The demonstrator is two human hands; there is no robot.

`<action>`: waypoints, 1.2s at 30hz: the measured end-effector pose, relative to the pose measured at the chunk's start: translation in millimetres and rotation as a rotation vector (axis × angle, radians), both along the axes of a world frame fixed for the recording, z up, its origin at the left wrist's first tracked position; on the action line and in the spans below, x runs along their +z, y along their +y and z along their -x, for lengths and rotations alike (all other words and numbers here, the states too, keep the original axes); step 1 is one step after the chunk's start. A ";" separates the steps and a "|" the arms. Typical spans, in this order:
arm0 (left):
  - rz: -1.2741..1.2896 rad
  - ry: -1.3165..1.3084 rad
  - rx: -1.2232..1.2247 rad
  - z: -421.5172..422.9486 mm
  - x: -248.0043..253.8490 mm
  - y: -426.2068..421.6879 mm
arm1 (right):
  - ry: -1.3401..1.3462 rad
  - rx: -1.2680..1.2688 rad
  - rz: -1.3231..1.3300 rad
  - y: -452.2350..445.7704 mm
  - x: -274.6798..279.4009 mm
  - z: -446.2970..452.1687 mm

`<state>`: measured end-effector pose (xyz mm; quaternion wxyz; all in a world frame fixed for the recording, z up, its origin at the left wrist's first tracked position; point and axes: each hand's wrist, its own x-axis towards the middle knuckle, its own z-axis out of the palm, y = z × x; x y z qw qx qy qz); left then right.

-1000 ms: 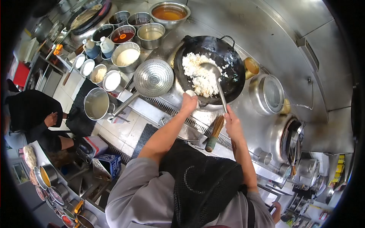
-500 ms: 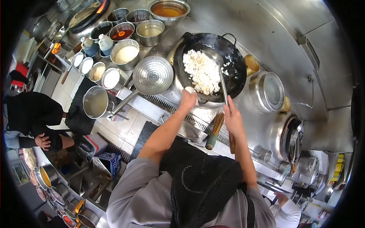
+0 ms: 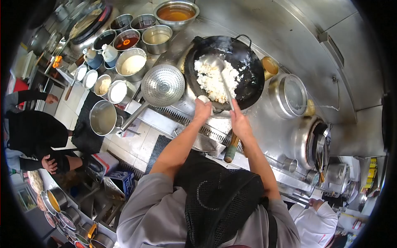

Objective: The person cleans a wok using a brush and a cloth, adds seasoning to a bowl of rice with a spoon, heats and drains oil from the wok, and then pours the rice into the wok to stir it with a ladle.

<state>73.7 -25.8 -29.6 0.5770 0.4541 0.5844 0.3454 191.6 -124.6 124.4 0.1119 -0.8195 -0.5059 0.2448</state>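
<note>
A black wok (image 3: 253,89) sits on the stove with a heap of white fried rice (image 3: 213,82) in it. My left hand (image 3: 202,109) grips a pale folded cloth (image 3: 204,99) at the wok's near rim; the handle beneath is hidden. My right hand (image 3: 240,124) is closed around the long handle of a metal ladle (image 3: 227,89), whose bowl rests in the rice on its upper left side. Below my right hand a bamboo wok brush (image 3: 231,151) lies on the stove's front ledge, partly covered by the hand and forearm.
Left of the wok a perforated strainer (image 3: 163,85) lies across a metal pot (image 3: 103,118). Several seasoning containers (image 3: 131,65) and a bowl of orange liquid (image 3: 175,14) stand beyond. A lidded pot (image 3: 288,97) is at the right. Another person (image 3: 37,132) stands at the left; a white sleeve (image 3: 314,223) shows lower right.
My right hand and the ladle have moved left, carrying the ladle bowl from the rice's right side to its upper left. The left hand keeps its grip. The person at the left has shifted an arm.
</note>
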 end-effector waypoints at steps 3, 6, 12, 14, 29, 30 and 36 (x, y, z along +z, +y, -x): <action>0.010 -0.025 -0.024 6.2 12.4 -1.0 | 0.070 0.084 -0.022 -24.1 -12.5 -34.8; -0.023 0.030 -0.032 1.6 -5.8 4.0 | 0.199 0.014 0.013 -39.9 6.9 -51.6; 0.000 0.015 -0.015 1.5 1.4 1.7 | 0.096 -0.185 -0.104 4.6 30.3 -9.5; 0.020 -0.007 -0.015 -1.5 -2.4 1.5 | -0.024 -0.018 -0.181 11.4 -21.8 -17.4; 0.016 0.065 -0.065 4.1 5.9 6.6 | 0.456 -0.332 -0.243 -35.8 3.1 -86.3; 0.012 0.014 -0.065 3.9 1.4 6.5 | 0.450 -0.337 -0.247 -17.5 -7.9 -90.9; -0.001 0.005 -0.074 1.1 -13.7 7.6 | 0.677 -0.205 -0.061 46.2 -43.5 -67.7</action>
